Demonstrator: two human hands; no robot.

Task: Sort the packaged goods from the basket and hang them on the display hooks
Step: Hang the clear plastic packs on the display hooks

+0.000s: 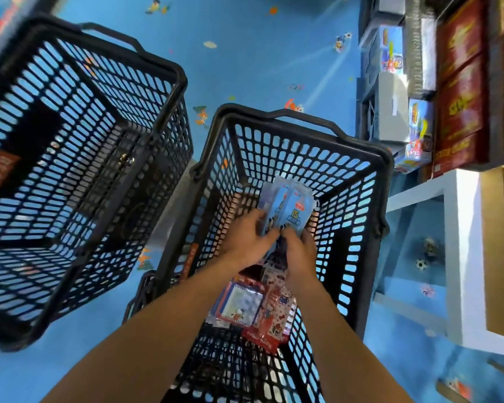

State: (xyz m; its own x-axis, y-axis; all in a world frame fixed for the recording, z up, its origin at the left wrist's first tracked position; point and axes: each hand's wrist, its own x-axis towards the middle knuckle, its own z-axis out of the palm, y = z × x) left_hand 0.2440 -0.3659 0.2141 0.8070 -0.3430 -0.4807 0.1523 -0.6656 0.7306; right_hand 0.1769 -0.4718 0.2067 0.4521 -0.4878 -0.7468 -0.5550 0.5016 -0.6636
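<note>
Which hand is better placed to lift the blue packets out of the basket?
Left, by a little. Both hands hold the blue packets, but the left hand reaches higher up the stack's side with its fingers; the right hand grips only its lower end.

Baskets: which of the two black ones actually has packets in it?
The basket at the right, where the left hand and right hand grip blue packets above red-and-white packets. The other basket shows no packets.

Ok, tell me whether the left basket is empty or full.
Empty, it seems: only bare mesh and blue floor show inside the left basket, though it is blurred.
</note>
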